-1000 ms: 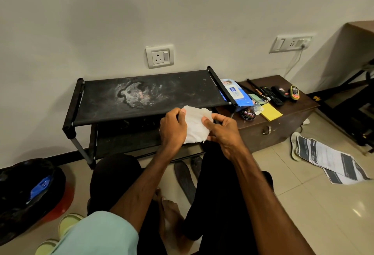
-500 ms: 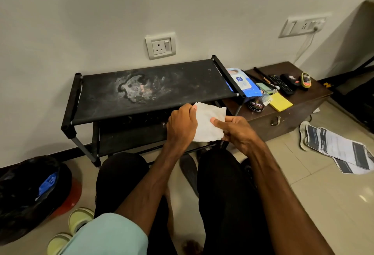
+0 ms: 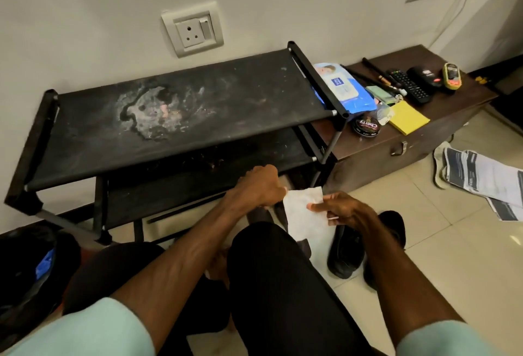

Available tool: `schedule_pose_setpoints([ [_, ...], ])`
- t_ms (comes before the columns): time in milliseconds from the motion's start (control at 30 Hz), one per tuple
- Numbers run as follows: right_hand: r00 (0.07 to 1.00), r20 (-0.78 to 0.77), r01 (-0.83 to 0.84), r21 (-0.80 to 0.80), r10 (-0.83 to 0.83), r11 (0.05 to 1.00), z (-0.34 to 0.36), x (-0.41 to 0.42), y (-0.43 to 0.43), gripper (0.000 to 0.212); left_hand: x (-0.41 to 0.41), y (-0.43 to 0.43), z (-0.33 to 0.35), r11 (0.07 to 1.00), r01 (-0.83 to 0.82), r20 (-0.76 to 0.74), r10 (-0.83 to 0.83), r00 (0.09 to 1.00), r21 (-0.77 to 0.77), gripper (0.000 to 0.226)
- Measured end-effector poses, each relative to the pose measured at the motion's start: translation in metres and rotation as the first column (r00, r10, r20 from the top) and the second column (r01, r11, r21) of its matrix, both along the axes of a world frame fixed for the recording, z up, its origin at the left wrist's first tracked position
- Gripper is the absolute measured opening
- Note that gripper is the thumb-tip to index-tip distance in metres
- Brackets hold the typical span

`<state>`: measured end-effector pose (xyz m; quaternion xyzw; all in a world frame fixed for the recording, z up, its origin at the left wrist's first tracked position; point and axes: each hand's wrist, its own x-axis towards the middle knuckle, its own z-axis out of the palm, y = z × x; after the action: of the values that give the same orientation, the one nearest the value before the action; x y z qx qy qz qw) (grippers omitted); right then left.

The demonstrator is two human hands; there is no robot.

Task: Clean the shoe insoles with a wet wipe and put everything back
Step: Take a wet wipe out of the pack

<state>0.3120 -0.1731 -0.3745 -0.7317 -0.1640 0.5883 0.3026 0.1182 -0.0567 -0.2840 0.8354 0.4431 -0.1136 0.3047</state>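
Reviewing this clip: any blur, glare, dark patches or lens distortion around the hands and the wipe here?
Head view: the wide lens bows the shoe rack and tilts the wall socket; the wet wipe and the right hand pinching it look slightly smeared; the black shoe sinks into shadow; faint sheen on the floor tiles.

Black shoes (image 3: 346, 252) partly behind right arm (image 3: 396, 268), papers (image 3: 481, 177) cut by right edge, wet wipe (image 3: 302, 214) perhaps motion-blurred

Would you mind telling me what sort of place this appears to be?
Likely a home's shoe-storage corner: a black shoe rack, black shoes on the tiled floor, and a wooden chest.
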Motion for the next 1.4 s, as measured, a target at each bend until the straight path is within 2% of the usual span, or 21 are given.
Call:
schedule_pose_setpoints([
  [67,0.999,0.04,-0.012,-0.006,0.012,1.0,-0.022,0.004,0.005,0.026,0.009,0.005,-0.017,0.984,0.026,-0.028,-0.032,0.999,-0.179,0.027],
  [167,0.996,0.085,-0.004,0.033,0.001,0.999,-0.051,0.007,0.015,0.039,0.021,0.009,-0.039,0.953,0.065,-0.087,-0.094,0.992,-0.297,0.028],
  [367,0.996,0.089,0.011,0.076,-0.017,0.997,-0.09,0.019,0.017,0.028,0.038,0.014,-0.093,0.86,0.056,-0.161,-0.158,0.974,-0.508,0.032],
  [533,0.989,0.049,0.138,0.008,-0.138,0.99,-0.134,0.017,-0.011,0.043,0.046,0.009,-0.146,0.866,0.101,-0.204,-0.227,0.952,-0.49,0.033],
  [633,0.969,-0.087,0.231,-0.007,-0.231,0.973,-0.156,0.007,-0.021,0.047,0.052,0.005,-0.176,0.879,0.03,-0.152,-0.116,0.982,-0.475,0.031],
  [733,0.957,-0.15,0.255,0.039,-0.246,0.966,-0.165,-0.003,-0.015,0.036,0.056,-0.003,-0.197,0.865,-0.081,-0.031,0.075,0.997,-0.495,0.026],
  [867,0.937,-0.175,0.316,0.056,-0.302,0.947,-0.181,-0.002,-0.009,0.026,0.055,-0.013,-0.23,0.876,-0.055,0.003,0.065,0.998,-0.48,0.02],
  [967,0.973,0.015,0.232,0.006,-0.232,0.973,-0.211,0.005,-0.014,0.022,0.057,-0.019,-0.253,0.881,-0.036,-0.043,0.017,0.999,-0.472,0.021],
  [1067,0.978,0.201,0.08,-0.127,-0.054,0.989,-0.248,0.012,-0.013,0.028,0.057,-0.019,-0.268,0.892,-0.063,-0.092,0.024,0.995,-0.448,0.023],
  [1133,0.969,0.245,0.005,-0.185,0.042,0.983,-0.265,0.012,-0.01,0.035,0.056,-0.017,-0.278,0.889,-0.087,-0.122,0.035,0.992,-0.45,0.025],
  [1233,0.953,0.295,-0.019,-0.169,0.069,0.985,-0.281,0.007,0.002,0.045,0.051,-0.014,-0.298,0.879,-0.147,-0.143,0.091,0.985,-0.454,0.029],
  [1400,0.907,0.409,-0.042,-0.156,0.103,0.987,-0.291,0.002,0.019,0.046,0.044,-0.007,-0.298,0.859,-0.219,-0.149,0.168,0.974,-0.464,0.024],
])
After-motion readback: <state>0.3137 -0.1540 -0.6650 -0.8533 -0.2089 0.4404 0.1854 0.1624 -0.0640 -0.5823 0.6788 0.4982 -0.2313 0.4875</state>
